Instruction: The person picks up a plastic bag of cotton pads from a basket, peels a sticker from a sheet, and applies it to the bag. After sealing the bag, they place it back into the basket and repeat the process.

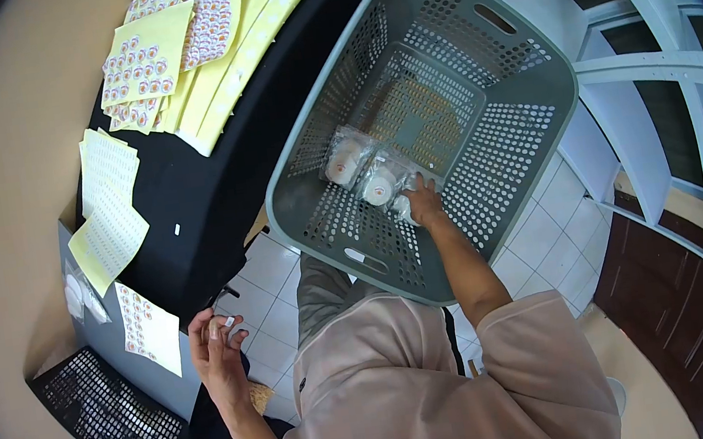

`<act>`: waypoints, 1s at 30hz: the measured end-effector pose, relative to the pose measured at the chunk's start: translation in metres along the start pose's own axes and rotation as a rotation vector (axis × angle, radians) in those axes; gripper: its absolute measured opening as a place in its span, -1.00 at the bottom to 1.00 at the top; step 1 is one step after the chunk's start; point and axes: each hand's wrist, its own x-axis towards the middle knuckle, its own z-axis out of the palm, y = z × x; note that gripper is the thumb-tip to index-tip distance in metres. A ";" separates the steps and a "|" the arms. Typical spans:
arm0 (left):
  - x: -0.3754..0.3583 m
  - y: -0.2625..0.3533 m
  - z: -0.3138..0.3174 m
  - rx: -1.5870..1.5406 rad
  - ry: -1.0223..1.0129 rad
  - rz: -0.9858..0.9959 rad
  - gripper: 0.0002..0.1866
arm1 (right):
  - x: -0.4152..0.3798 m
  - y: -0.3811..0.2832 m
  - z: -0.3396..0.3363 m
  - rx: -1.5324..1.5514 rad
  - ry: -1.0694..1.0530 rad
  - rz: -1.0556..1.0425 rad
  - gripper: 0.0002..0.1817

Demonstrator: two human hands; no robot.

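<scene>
Fingers: right hand point(425, 203) grips clear pack point(403, 204) in grey basket point(534, 120) | left hand point(217, 348) pinches small sticker point(229, 322) | no writing legible

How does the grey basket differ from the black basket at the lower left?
The grey basket is larger and deeper; the black basket looks smaller and shallower. The grey basket holds clear packets, and the right hand reaches into it; the black basket is beside the left hand, untouched. Both have perforated walls.
</scene>
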 end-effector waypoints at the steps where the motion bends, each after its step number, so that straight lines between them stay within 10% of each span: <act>1: -0.001 0.000 0.000 -0.003 0.010 0.008 -0.65 | 0.006 0.003 0.002 0.079 -0.043 0.054 -0.37; 24: -0.005 0.022 -0.080 -0.168 0.247 0.157 -0.67 | 0.041 0.014 -0.011 -0.266 -0.142 -0.110 -0.22; 30: 0.007 0.046 -0.133 -0.287 0.284 0.242 -0.68 | 0.018 -0.006 -0.092 0.626 0.005 0.064 -0.63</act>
